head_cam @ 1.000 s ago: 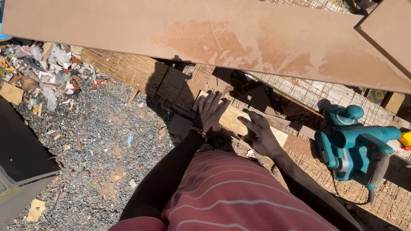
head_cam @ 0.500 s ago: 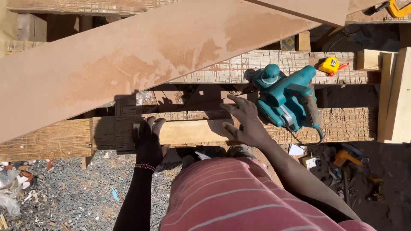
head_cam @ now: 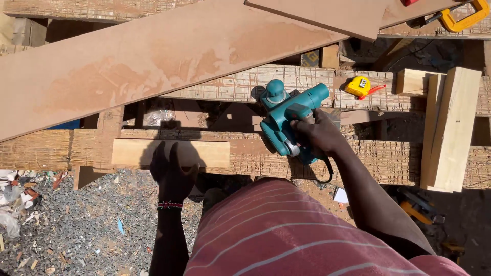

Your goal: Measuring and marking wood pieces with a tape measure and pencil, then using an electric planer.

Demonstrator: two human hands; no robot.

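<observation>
Teal plastic covers the electric hand planer (head_cam: 289, 120) that our right hand (head_cam: 319, 134) grips, fingers curled closed around its rear handle, at the middle of the rough slatted workbench (head_cam: 46, 148). Our left hand (head_cam: 171, 171) lies flat with fingers spread wide, holding nothing, pressing down on a short pale wood block (head_cam: 133, 152) that rests along the near edge of the bench, just left of the planer. We judge the planer to be fairly heavy and rigid, with a smooth casing; the rear handle, where our hand already sits, and the round front knob look like the sound places to hold it, and its dark cord loops down over the near edge beside our wrist. The block looks light, stiff and dry, likely to slide unless held down. A long reddish board (head_cam: 153, 66) slants across the far left of the bench, and a second board overlaps it at the far right corner. A yellow tape measure (head_cam: 358, 86) sits right of the planer, and pale timber offcuts (head_cam: 450, 128) stand stacked at the right edge. Open room lies mainly along the near edge between block and planer; beyond that edge the ground drops to gravel (head_cam: 82, 230) and scraps.
</observation>
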